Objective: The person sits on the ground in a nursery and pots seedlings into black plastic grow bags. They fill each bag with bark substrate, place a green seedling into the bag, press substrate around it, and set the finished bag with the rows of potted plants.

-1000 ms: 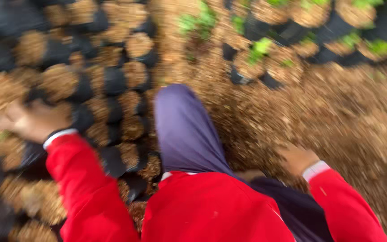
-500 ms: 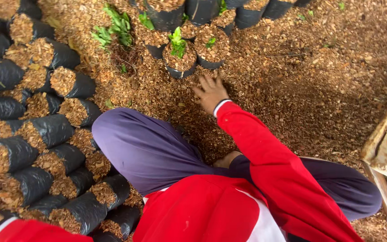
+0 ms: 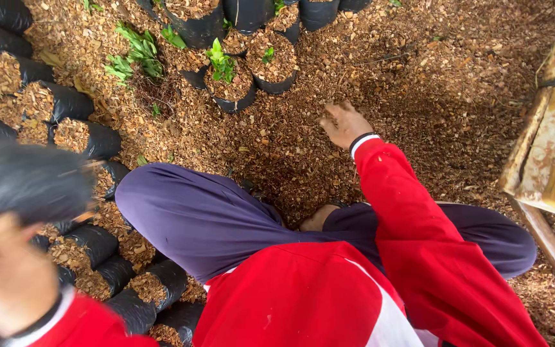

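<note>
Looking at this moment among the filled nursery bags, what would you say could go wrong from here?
The left hand swings a filled black bag up fast, blurred in the head view; its loose filling might spill or the thin bag might slip. The right hand is spread on the chip-covered ground close to the small seedling bags, so a careless sweep could knock one over. The cross-legged reach may strain balance.

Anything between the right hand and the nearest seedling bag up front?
Nothing visible does. The right hand rests on the wood-chip ground, and only bare chips lie between it and the seedling bag ahead to its left. The left hand holds a blurred black bag.
</note>
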A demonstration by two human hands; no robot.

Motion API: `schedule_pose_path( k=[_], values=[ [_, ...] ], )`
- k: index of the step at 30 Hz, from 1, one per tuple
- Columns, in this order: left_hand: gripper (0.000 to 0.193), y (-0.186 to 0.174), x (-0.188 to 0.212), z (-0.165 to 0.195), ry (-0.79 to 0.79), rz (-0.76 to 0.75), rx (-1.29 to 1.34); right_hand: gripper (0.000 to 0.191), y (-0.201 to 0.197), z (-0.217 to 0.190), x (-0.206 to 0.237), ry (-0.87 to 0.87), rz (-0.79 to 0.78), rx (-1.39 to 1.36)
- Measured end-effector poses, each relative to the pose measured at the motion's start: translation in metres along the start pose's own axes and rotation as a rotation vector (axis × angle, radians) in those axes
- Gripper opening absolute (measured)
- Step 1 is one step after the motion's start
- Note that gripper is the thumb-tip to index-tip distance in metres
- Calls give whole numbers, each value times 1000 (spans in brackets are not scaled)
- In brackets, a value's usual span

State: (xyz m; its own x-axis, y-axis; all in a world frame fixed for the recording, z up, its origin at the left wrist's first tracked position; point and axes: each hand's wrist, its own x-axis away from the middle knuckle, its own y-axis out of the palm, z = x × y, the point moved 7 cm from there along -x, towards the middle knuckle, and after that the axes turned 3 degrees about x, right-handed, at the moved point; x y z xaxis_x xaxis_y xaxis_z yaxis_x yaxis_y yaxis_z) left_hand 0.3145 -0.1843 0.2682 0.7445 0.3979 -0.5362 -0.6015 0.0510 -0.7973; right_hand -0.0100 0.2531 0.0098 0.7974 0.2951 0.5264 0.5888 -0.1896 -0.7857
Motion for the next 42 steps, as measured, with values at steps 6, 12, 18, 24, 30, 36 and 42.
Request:
schedule_pose_path(
  k=[6, 12, 18, 24, 30, 36, 42],
  values=[
    [20, 141, -31, 153, 209, -190, 594, 75, 16, -34, 30, -54, -178, -953],
    [11, 283, 24, 245, 271, -490, 689, 89, 35, -40, 36, 48, -294, -1450],
    [7, 351, 74, 251, 247, -657, 617, 66, 47, -15, 0, -25, 31, -952],
    [33, 391, 70, 201, -265, -497, 741, 63, 61, -1, -20, -37, 210, -776],
    [44, 382, 33, 186, -363, -202, 840, 61, 32, -18, -16, -231, 483, -535],
    [43, 360, -64, 101, -513, -53, 1184, 60, 52, -17, -36, -7, 293, -414],
    [27, 366, -190, -85, -652, -132, 758, 62, 59, -25, -53, -413, 414, -613]
  ],
)
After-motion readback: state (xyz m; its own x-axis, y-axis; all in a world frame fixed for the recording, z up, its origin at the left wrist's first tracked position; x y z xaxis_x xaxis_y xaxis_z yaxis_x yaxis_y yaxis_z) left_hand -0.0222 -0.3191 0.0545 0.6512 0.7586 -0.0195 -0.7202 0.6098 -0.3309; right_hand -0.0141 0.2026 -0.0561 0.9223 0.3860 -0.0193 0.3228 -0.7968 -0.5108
